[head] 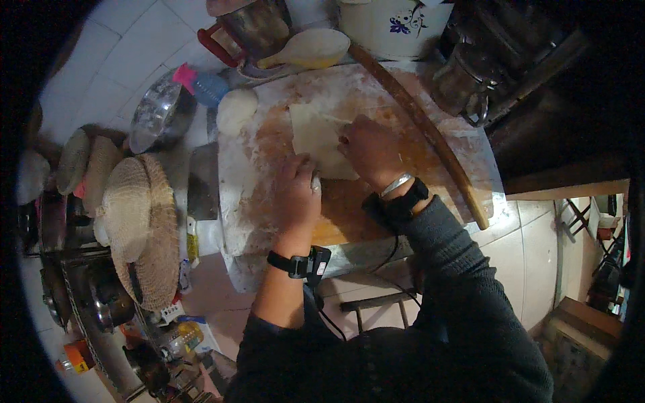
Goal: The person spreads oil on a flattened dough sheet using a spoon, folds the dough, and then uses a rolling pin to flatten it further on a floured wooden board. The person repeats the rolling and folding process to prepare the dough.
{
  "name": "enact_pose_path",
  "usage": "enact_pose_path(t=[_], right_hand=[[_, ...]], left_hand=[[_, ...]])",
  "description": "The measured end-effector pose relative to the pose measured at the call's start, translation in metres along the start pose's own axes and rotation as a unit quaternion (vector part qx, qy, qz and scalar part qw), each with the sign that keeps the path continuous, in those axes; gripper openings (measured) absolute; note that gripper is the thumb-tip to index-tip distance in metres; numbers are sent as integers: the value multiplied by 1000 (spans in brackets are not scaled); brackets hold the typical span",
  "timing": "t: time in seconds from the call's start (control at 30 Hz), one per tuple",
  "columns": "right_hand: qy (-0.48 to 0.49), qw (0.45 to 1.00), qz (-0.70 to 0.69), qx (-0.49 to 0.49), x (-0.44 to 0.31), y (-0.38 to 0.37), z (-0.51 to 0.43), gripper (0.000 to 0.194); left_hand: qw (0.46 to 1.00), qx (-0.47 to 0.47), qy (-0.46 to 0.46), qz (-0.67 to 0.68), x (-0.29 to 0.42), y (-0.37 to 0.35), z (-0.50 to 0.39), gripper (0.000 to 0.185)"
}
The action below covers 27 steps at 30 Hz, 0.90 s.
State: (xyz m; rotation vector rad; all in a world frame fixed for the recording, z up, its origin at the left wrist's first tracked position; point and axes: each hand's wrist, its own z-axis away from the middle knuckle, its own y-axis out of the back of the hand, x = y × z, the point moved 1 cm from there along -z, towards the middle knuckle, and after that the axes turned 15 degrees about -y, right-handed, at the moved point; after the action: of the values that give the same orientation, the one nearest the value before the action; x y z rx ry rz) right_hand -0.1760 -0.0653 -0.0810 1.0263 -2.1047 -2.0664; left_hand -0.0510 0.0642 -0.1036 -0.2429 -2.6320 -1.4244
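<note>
A flat, pale sheet of dough [315, 133] lies on a floured wooden board [347, 211]. At the sheet's lower left edge rests my left hand [297, 191], its fingers bent; whether they grip the dough cannot be told. My right hand [373, 151] is over the sheet's right side with curled fingers, and a thin pale strip shows at its fingertips; what lies inside the fingers is hidden. A rounded lump of dough [237, 112] sits at the board's upper left. To the right of my right hand, a long wooden rolling pin [423, 123] lies slantwise across the board.
A cleaver-like metal blade [203, 181] lies left of the board, near a steel bowl [162, 113] and a woven straw hat [143, 231]. Behind the board are a pale ladle [317, 45], a red-handled pot [252, 30] and a white container [393, 30]. A metal pot [461, 80] stands at right.
</note>
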Motion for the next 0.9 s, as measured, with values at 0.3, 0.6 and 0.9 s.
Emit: enact_pose_path(t=[0.3,0.6,0.9], right_hand=[[-81,996,4,27,36,0,-81,21],[-8,990,-88,-112,11,-6,-63,37],[98,949,108,-281,1,-4,-90,37]], left_hand=[[996,-16,43,78,-8,-6,5,25],[993,21,20,118,-2,-2,-1,23],[982,15,154,107,-24,-15,-7,32]])
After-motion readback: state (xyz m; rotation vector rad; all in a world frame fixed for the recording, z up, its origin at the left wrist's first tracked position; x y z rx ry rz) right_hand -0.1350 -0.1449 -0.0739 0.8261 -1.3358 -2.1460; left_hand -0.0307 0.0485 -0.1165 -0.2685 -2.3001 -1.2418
